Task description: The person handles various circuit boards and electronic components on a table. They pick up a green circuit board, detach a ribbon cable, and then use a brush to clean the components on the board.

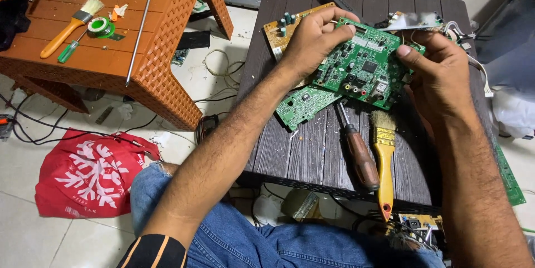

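Both hands hold a green circuit board [365, 67] above a dark slatted table [301, 145]. My left hand [312, 39] grips the board's left and top edge. My right hand [440, 73] pinches its right edge, thumb on top. The board carries a black chip and coloured sockets along its near edge. Under it lie a smaller green board [304, 106] and a tan board [281, 28]. A screwdriver with a brown handle [359, 156] and a yellow-handled brush [384, 156] rest on the table below the held board.
An orange plastic stool [161, 62] at left bears a brush [69, 25], a green screwdriver [69, 50], a solder reel [100, 25] and a long red-handled screwdriver [142, 23]. A red bag [89, 173] and cables lie on the tiled floor. White wires [473, 62] trail at right.
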